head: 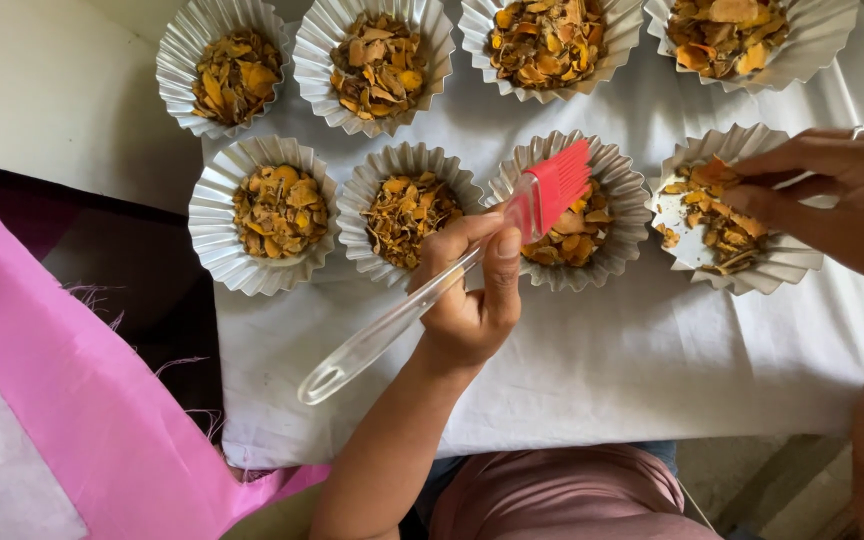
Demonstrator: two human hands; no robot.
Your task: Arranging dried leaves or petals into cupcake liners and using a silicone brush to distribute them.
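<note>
Fingers of the left hand are curled tight round the clear handle of a pastry brush, red bristles angled up and hovering over the third fluted paper cup in the near row, right above its orange-brown dried chips. Over on the right, the right hand pinches its fingers closed on the rim of the far-right cup, touching a few chips at the edge; that cup is only partly filled, bare white base showing on its left side. Moving outward, two more near-row cups sit to the left, each heaped with the same yellow and orange flakes, the one next to the brush a finer, shredded mix. Behind them a back row of four cups runs along the top, all loaded with bigger orange and tan pieces, the rightmost cut off by the frame edge. Everything stands on a white cloth spread over the bench. Left of the cloth lies a bright pink fabric with frayed threads, and a pale flat sheet rests on it at the lower left corner.
</note>
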